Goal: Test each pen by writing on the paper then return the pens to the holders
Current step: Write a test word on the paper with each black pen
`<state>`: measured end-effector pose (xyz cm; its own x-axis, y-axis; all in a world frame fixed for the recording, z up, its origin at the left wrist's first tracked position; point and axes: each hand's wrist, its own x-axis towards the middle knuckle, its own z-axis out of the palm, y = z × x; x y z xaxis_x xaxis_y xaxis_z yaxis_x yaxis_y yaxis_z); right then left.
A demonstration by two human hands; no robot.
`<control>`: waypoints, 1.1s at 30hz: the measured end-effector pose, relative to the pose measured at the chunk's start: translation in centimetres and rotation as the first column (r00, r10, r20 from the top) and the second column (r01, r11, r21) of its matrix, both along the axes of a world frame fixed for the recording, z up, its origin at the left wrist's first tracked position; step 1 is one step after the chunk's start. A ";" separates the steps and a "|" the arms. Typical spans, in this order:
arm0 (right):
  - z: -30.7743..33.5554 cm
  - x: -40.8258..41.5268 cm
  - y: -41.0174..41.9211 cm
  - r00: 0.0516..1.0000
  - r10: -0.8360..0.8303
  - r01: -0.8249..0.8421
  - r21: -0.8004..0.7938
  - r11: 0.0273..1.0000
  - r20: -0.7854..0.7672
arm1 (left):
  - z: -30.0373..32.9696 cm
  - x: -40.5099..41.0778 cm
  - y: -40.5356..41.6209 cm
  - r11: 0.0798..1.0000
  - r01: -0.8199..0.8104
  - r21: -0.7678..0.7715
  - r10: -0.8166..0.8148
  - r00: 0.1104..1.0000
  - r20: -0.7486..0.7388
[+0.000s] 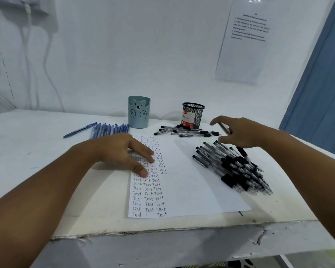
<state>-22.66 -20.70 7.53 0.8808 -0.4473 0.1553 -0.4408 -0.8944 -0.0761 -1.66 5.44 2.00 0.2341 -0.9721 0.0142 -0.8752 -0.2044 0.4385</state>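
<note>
**A:** What does the work surface look like?

**B:** A white table with a chipped, scuffed front edge fills the lower half of the frame. A smooth white sheet of paper lies flat at centre, its left side covered in columns of the handwritten word "Test".

**A:** Where are the hands?

**B:** The left hand comes in from the lower left and rests on the paper's upper left corner, fingers straight and slightly spread, pressing the sheet flat. The right hand hovers at centre right, above the paper's top right corner. Its index finger is stretched out, and a pen with a black cap passes through the hand; motion blur means I cannot tell exactly how the fingers grasp it.

**A:** And the pens?

**B:** A big heap of clear-barrelled pens with black rubbery grips lies on the paper's right edge, below the right hand. A smaller scatter of black-capped pens lies above the paper, at the foot of a black wire-mesh holder. A row of blue pens lies at centre left.

**A:** What is in the holders?

**B:** The cylindrical mesh holder shows a red and white card reading "Ball Pens" inside; no pens stick out above its rim. Left of it stands a smooth pale blue holder with a bear face cut into its front; its inside is hidden.
</note>
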 end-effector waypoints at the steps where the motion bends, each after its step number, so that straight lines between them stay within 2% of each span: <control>1: -0.1 0.0 -0.1 1.000 0.015 -0.015 0.000 1.000 -0.026 | 0.0 0.0 0.0 1.000 0.000 -0.001 0.000 1.000 0.002; 10: -0.8 0.1 -0.7 0.989 0.059 -0.054 0.044 0.998 -0.133 | -0.1 0.1 0.0 1.000 -0.013 -0.005 0.013 1.000 -0.005; 13: -0.5 0.1 -0.8 0.991 0.028 -0.015 0.102 0.995 -0.131 | -0.1 0.2 0.0 1.000 -0.009 -0.002 0.009 1.000 -0.005; 18: 0.1 0.4 -0.7 0.994 -0.022 0.033 0.099 0.995 -0.111 | -0.1 0.1 0.0 1.000 -0.015 -0.007 0.015 1.000 -0.015; 22: -0.4 1.6 -1.3 1.000 -0.013 0.013 0.013 1.000 -0.012 | -0.4 0.4 0.1 0.999 -0.011 -0.030 0.011 1.000 -0.019; 25: -1.1 3.7 -2.5 0.999 -0.047 0.047 -0.089 0.995 0.012 | -0.9 1.1 -0.1 0.985 -0.093 -0.148 0.087 0.995 -0.048; 28: -1.4 6.3 -3.4 0.997 -0.068 0.064 -0.123 0.990 -0.032 | -1.3 1.9 -0.5 0.961 -0.164 -0.223 0.173 0.985 0.022; 33: -1.7 10.1 -3.1 0.979 -0.090 0.058 -0.171 0.984 -0.183 | -1.6 2.6 -0.9 0.963 -0.145 -0.228 0.160 0.986 0.047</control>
